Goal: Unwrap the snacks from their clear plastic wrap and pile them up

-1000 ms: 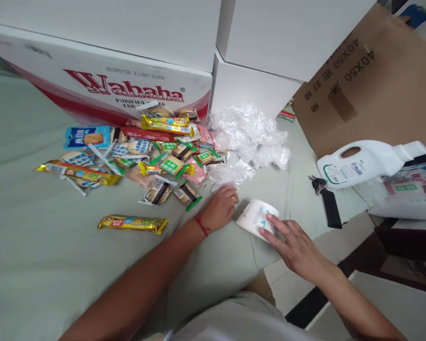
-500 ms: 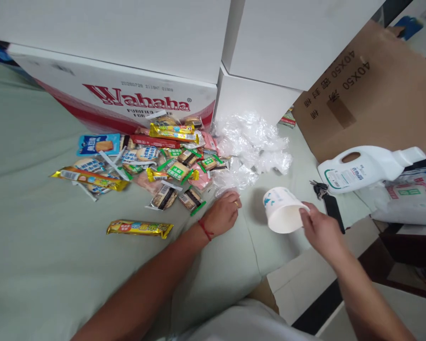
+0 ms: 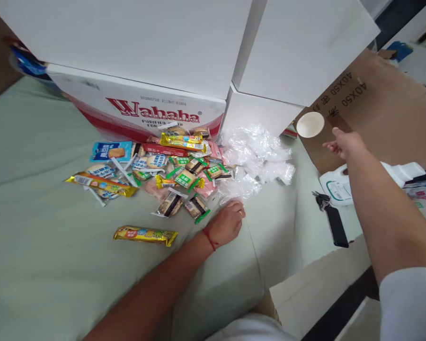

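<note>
My left hand (image 3: 227, 221), a red cord at its wrist, rests on the pale green sheet with its fingers curled. It lies at the near edge of a heap of clear plastic wrap (image 3: 255, 156); what its fingers hold, if anything, is hidden. On the right, my right hand (image 3: 346, 142) reaches forward, thumb raised and fingers loosely apart, holding nothing. Beyond its fingertips a white paper cup (image 3: 310, 124) shows its open mouth, separate from the hand, in front of a brown carton. Left of the wrap lies a pile of packaged snacks (image 3: 184, 177). One yellow snack packet (image 3: 145, 235) lies apart, nearer me.
A white and red Wahaba-style printed box (image 3: 135, 111) and large white boxes (image 3: 145, 42) stand behind the snacks. The brown carton (image 3: 386, 109) leans at the right. A white jug (image 3: 335, 184) lies below my right forearm, beside keys with a black holder (image 3: 335, 225).
My right hand has moved forward and up and let go of the paper cup, which is now farther away by the carton. The left hand keeps its place by the wrap.
</note>
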A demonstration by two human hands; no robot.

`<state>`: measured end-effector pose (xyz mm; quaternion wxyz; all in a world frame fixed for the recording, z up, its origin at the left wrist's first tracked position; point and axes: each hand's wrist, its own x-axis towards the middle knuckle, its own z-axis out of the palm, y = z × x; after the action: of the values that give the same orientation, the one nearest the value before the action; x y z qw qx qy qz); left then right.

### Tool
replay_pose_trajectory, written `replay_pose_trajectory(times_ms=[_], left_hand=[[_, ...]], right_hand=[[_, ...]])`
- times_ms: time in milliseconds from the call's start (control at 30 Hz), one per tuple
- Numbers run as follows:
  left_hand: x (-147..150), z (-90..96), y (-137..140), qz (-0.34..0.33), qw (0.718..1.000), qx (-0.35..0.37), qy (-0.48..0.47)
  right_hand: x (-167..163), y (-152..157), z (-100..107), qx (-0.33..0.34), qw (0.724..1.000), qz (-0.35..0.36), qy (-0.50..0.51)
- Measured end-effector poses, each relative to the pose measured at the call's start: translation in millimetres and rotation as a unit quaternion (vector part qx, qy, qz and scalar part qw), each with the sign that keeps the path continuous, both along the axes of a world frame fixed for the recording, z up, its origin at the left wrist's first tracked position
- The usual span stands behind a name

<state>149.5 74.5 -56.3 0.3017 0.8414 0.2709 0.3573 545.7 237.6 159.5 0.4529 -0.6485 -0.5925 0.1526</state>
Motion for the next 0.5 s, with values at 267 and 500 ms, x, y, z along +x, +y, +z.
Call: replay_pose_trajectory(times_ms=[267,500], left_hand=[[-10.0,23.2,2.6,0.030,0.950,-0.159,-0.268],[-22.8,75.1,15.4,0.163,0.820,-0.323,-0.443]], right_hand=[[-131.5,-135.0,-94.8,-0.125,0.990,0.036,-0.058],[-249.0,-240.5,-152.4,-0.078,0.903,0.343,-0.246]])
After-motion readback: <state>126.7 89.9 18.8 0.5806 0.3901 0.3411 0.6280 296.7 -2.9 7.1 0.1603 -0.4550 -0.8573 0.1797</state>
